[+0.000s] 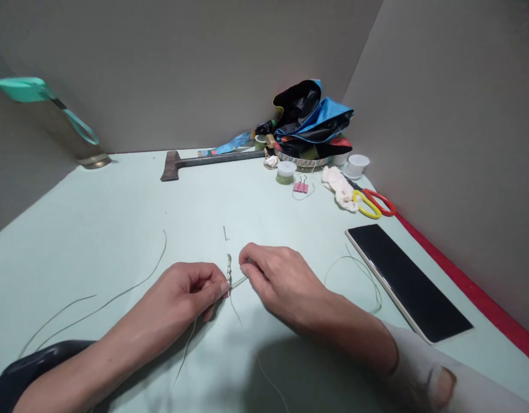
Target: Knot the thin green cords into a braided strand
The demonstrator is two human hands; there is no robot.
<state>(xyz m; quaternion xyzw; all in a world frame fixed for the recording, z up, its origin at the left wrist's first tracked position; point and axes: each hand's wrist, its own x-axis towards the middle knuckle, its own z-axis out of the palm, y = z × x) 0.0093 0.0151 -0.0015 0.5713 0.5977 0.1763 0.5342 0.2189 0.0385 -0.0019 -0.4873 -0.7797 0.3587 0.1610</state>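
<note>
In the head view, my left hand (185,289) is closed, pinching the lower end of a short knotted cord (229,265) between thumb and forefinger. The cord is thin and pale green, with small light bits along its upper part. Opposite it, my right hand (275,275) is closed on thin strands (238,281) that run across from the knotted piece. Its fingertips partly hide these strands. A small metal pin or nail (225,233) stands just beyond the knotted cord. Loose cord ends (131,291) trail over the table to the left, and more lie at the right and below.
A phone (406,281) lies right of my right hand. Farther back are scissors (374,205), crumpled white cloth (339,186), a pink binder clip (300,187), a thread spool (286,171), a hammer-like tool (172,165) and a blue-black bag (316,117). A lamp-like stand (94,161) is at back left.
</note>
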